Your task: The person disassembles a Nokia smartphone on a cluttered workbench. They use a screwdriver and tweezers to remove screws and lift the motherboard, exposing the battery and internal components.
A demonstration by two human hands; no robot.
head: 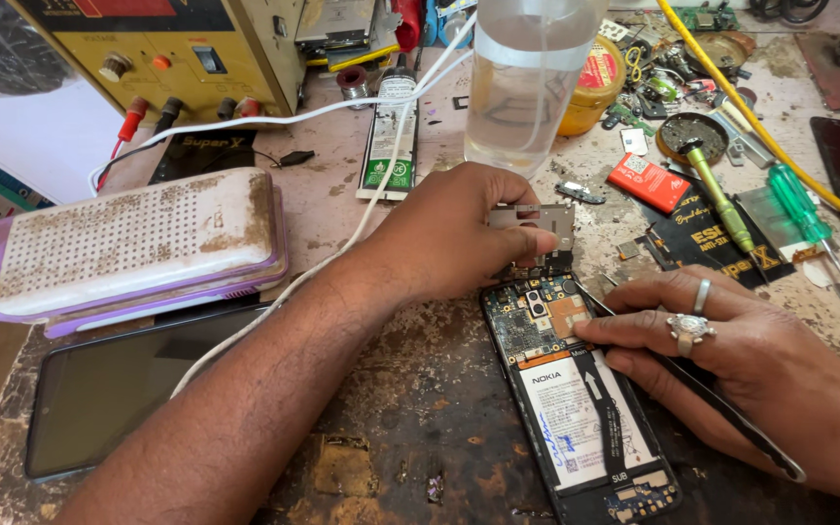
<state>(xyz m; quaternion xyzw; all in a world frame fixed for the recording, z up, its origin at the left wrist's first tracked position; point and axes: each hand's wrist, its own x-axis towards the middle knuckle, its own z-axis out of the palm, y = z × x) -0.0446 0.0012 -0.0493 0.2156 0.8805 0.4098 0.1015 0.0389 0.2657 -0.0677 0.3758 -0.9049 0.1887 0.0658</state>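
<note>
Forearms frame an opened phone (576,403) lying face down on the worn bench (381,467), its battery and board bared. Right hand (731,360) pinches thin tweezers (692,389), the tip touching the board near the phone's top. Left hand (459,238) grips a small metal shield (537,228) just above the phone's top edge. Left of the phone lies a dark glass panel (109,389) — beyond that a perforated white pad (133,243). Up past the phone stands a clear bottle (522,87); a green screwdriver (809,219) lies to its right.
</note>
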